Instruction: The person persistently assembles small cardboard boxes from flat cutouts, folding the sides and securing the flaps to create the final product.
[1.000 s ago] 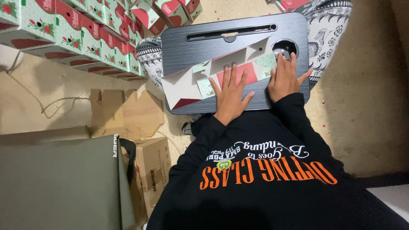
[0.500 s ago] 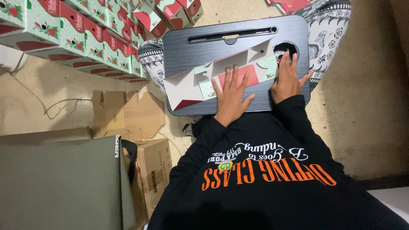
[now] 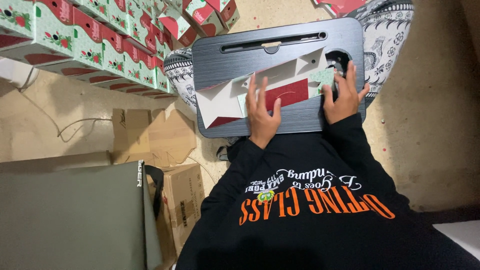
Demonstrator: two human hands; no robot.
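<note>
Left hand (image 3: 262, 112) flat, fingers spread, pressing down on the flat carton blank (image 3: 265, 90); nothing gripped. Right hand (image 3: 343, 97) likewise open, fingertips pinning the green flap at the blank's right end, beside a round hole in the tray. Blank lying unfolded across a dark grey lap tray (image 3: 240, 55), white inside mostly up, a red panel between the hands. Tray resting over patterned trousers (image 3: 385, 30). To the left, rows of folded green-and-red cartons (image 3: 100, 45) stacked on the beige floor (image 3: 60, 110). Nearer, flattened brown cardboard (image 3: 150, 132), a cardboard box (image 3: 182, 205), and a dark olive bag (image 3: 70, 215).
</note>
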